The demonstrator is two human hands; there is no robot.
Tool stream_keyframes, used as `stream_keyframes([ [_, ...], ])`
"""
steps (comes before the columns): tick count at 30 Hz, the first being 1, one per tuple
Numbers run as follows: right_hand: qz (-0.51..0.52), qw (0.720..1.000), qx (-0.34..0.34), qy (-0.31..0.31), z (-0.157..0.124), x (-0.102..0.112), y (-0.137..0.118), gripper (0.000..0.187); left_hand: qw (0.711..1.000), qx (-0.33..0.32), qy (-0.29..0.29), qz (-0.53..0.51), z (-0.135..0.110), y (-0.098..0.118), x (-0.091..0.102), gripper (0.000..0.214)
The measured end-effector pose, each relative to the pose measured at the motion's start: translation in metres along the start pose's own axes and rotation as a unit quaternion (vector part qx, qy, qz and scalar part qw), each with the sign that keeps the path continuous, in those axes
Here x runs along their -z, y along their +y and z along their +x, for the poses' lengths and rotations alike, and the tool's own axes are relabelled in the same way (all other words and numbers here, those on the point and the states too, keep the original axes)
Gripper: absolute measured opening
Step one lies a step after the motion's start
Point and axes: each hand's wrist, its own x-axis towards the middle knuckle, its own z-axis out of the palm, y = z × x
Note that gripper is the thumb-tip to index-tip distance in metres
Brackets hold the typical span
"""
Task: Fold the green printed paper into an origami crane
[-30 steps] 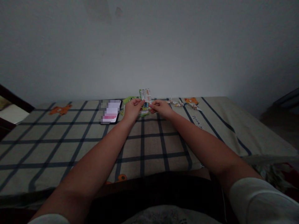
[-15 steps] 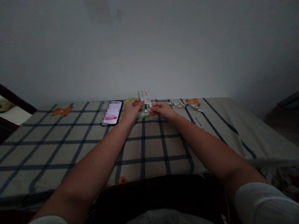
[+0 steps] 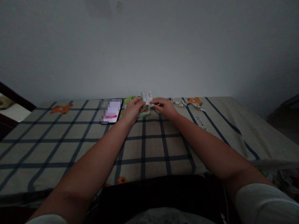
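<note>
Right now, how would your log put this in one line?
left hand: pinching printed slip | right hand: at slip's right edge | smartphone: lit, left of green printed pile | crumpled scraps: right of hands

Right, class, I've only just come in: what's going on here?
A person holds a small printed packet in the left hand, with the fingers of the right hand at its right edge; whether those grip it is hard to tell. Green packaging lies beneath and beside the left hand on a checked cloth. A phone with its screen lit lies to the left, and crumpled-looking scraps lie to the right.
</note>
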Motion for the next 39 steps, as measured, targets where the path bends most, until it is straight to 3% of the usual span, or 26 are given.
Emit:
stream_keyframes([
  [4, 0.041, 0.999, -0.016, 0.018, 0.001, -0.001, -0.001, 0.021, 0.998, 0.019, -0.028, -0.044, -0.002, 0.002, -0.001, 0.023],
  [9, 0.124, 0.986, -0.091, 0.061, 0.001, -0.008, 0.003, 0.036, 0.998, 0.020, -0.057, -0.036, 0.001, -0.002, 0.002, 0.023],
  [12, 0.154, 0.979, -0.110, 0.075, 0.002, -0.011, 0.005, 0.041, 0.997, 0.014, -0.053, -0.051, 0.002, -0.004, 0.003, 0.019],
  [16, 0.182, 0.974, -0.115, 0.071, 0.003, -0.010, 0.003, 0.049, 0.998, -0.013, -0.052, -0.032, -0.004, 0.000, 0.000, 0.031],
  [19, 0.184, 0.973, -0.116, 0.074, 0.003, -0.009, 0.002, 0.055, 0.998, -0.026, -0.059, 0.024, -0.007, 0.002, -0.003, 0.040],
  [25, 0.192, 0.968, -0.148, 0.064, 0.003, -0.010, 0.003, 0.050, 0.998, -0.034, -0.017, 0.051, -0.007, 0.001, -0.005, 0.029],
  [28, 0.186, 0.966, -0.168, 0.067, 0.003, -0.009, 0.002, 0.042, 0.997, -0.028, -0.028, 0.066, -0.007, 0.002, -0.004, 0.028],
  [32, 0.177, 0.965, -0.181, 0.067, 0.003, -0.008, 0.000, 0.045, 0.995, -0.023, -0.050, 0.088, -0.008, 0.004, -0.003, 0.032],
  [39, 0.107, 0.980, -0.150, 0.074, 0.002, -0.007, 0.005, 0.049, 0.991, -0.035, -0.070, 0.109, -0.008, 0.001, -0.003, 0.031],
])
